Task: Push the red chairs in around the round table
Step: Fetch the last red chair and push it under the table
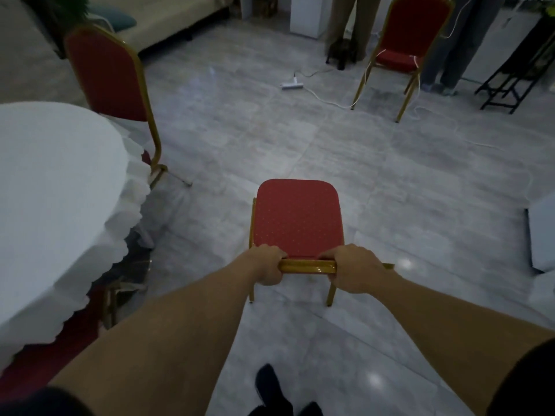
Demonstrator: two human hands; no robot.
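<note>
We hold one red chair (297,217) from behind, and both hands are curled tight around the gold top bar (307,266) of its backrest: the left hand (267,264) on the left end, the right hand (357,270) on the right end. The seat stretches away from our hands, so the chair faces forward and not toward the round counter (54,187), which lies well to the left of the left hand under a white cloth (132,202) with a scalloped edge.

What could go wrong, in our judgement: the chair must turn left before it goes in, and if we turn it too close, a leg may catch the hanging cloth and pull it. A second red chair (105,76) stands ahead of the left hand, against the counter's far edge, so a wide swing could knock it. The pale floor (270,130) looks glossy, so the legs may slide faster than we expect. A third red chair (408,40) stands far ahead of the right hand, with a white cable (324,99) and a power strip (291,84) on the floor near it; a leg or a foot could snag there when we fetch it. Two people stand behind it.

We cannot read any brand, label or writing in this view
</note>
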